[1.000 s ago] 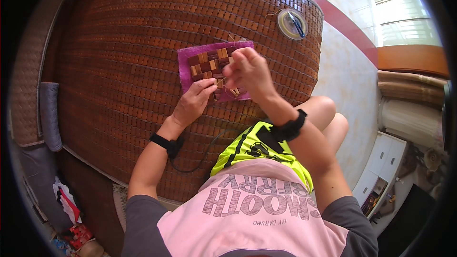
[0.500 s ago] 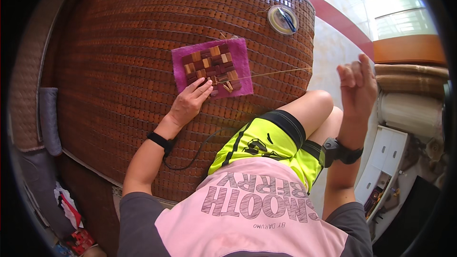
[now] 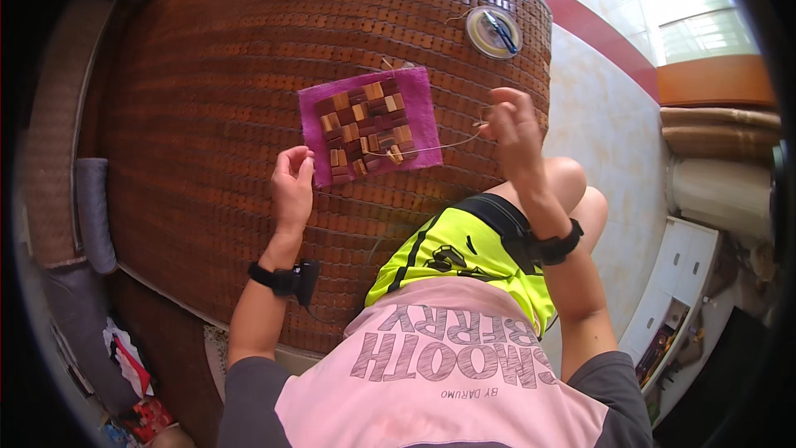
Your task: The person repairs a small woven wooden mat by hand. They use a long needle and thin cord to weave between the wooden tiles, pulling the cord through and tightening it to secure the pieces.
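A thin tan cord (image 3: 439,148) runs slackly from the lower part of a checkered panel of small wooden tiles (image 3: 365,126) to my right hand. That panel, in dark and light brown blocks, lies on a purple cloth (image 3: 424,108). My right hand (image 3: 516,137), slightly blurred, is closed on the cord to the right of the cloth, with a small loop by its fingertips. Beside the cloth's lower left edge is my left hand (image 3: 292,191), its fingers curled toward the thumb. Whether anything is between them is hidden.
A brown tiled mat (image 3: 207,116) covers the wide surface under the work. Near its far right corner stands a round clear container (image 3: 489,51) with a blue-handled tool on it. A white drawer cabinet (image 3: 670,282) stands on the floor at right.
My right hand has come left and inward, and the cord has gone from taut to slack. My left hand has moved off the wooden panel to the cloth's left edge, its fingers curling.
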A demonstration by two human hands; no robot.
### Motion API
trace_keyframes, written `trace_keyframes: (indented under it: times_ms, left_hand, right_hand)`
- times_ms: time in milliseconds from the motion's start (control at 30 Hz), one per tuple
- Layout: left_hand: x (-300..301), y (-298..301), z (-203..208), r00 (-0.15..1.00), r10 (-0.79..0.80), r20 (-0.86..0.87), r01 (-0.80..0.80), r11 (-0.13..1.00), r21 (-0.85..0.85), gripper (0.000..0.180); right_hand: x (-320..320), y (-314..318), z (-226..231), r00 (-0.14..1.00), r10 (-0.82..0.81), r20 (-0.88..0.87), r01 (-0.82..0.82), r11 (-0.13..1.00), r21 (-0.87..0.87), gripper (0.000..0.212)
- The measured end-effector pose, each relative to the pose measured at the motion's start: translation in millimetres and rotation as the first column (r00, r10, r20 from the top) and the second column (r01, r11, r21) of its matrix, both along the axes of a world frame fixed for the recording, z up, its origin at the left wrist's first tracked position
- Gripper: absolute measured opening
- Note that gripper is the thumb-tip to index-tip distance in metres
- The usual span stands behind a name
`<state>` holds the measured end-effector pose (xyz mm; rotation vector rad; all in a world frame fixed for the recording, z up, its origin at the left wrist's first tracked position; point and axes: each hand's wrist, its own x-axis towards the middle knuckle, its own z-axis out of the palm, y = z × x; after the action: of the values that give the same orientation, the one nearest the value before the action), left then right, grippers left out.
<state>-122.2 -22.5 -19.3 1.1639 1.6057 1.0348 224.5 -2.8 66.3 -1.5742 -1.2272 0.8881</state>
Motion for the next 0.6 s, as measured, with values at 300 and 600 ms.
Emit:
trace_keyframes:
  times_ms: [300,600]
  left_hand:
    - [21.3,-3.1,20.2,0.674,-0.286,-0.682,0.566,0.792,0.227,0.023]
    - [45.0,-2.6,2.3,0.433,-0.309,-0.847,0.718,0.686,0.118,0.044]
  right_hand:
    - [-76.1,11.3,-52.4,0.714,0.487,0.503,-0.582,0.812,0.040,0.011]
    - [-57.2,23.8,-54.9,0.850,0.432,0.302,-0.467,0.883,0.052,0.007]
